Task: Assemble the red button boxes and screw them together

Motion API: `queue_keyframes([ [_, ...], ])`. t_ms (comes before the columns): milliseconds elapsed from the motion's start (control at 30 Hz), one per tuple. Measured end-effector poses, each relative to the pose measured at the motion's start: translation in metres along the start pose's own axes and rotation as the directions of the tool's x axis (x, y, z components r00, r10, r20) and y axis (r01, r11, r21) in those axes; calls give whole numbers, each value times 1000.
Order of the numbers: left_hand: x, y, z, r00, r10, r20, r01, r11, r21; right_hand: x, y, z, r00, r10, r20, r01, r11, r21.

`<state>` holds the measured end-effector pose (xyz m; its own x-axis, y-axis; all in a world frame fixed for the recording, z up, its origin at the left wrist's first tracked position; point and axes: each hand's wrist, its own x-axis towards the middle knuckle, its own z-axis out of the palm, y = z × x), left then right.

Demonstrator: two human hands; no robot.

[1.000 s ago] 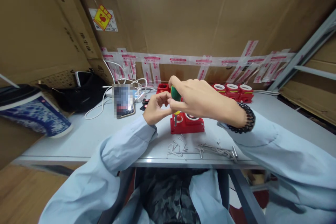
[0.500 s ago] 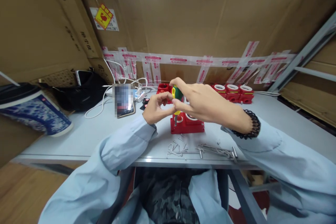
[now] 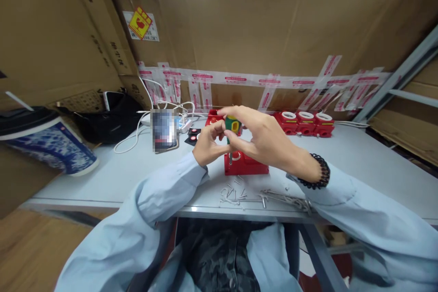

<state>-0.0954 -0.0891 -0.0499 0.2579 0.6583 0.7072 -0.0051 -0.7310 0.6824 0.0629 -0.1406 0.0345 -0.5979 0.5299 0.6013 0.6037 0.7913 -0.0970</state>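
Observation:
A screwdriver (image 3: 233, 127) with a green and yellow handle stands nearly upright, its shaft pointing down at the front left corner of a red housing (image 3: 248, 167). My right hand (image 3: 263, 134) is closed round the handle from the right, thumb in front. From the left, my left hand (image 3: 209, 143) curls its fingers and thumb about the lower handle, steadying it. Both hands hide much of the housing's top, and whether the tip sits on a screw cannot be made out. Loose screws (image 3: 232, 191) lie on the table in front of the housing.
Wrenches or similar metal tools (image 3: 287, 198) lie near the front edge. Behind stand red housings with white rings (image 3: 305, 123). To the left are a phone (image 3: 164, 132), white cables (image 3: 128, 148), black pieces with red dots (image 3: 193, 136), a black bag (image 3: 116, 121) and a large cup (image 3: 58, 146).
The screwdriver handle has turned, so its yellow patch now faces the front instead of the left. My right hand has rotated slightly with it; my left hand stays beside it.

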Motion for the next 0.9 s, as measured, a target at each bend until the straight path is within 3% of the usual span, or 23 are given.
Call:
queue_keyframes([
  [100,0,5,2,999,15,34,-17,998,66,1,5,0,999,40,-24,-39,999,20],
  [267,-1,10,2,998,56,-39,-49,986,158,5,6,7,981,180,-76,-191,966,-176],
  [367,-1,9,0,997,60,-47,-51,985,167,3,6,4,984,176,-9,-175,969,-174],
  [467,-1,10,-2,999,28,-30,-22,986,164,0,10,-3,994,95,51,-93,995,-32],
  [567,-2,12,-3,1000,14,15,-16,980,200,-1,15,-3,998,44,39,-48,995,93],
  [733,-2,11,-2,999,47,-11,-43,969,245,3,10,10,981,184,-63,-186,982,-25],
  [900,-1,9,-3,998,50,-35,-44,988,151,5,6,1,990,144,2,-143,989,-43],
])
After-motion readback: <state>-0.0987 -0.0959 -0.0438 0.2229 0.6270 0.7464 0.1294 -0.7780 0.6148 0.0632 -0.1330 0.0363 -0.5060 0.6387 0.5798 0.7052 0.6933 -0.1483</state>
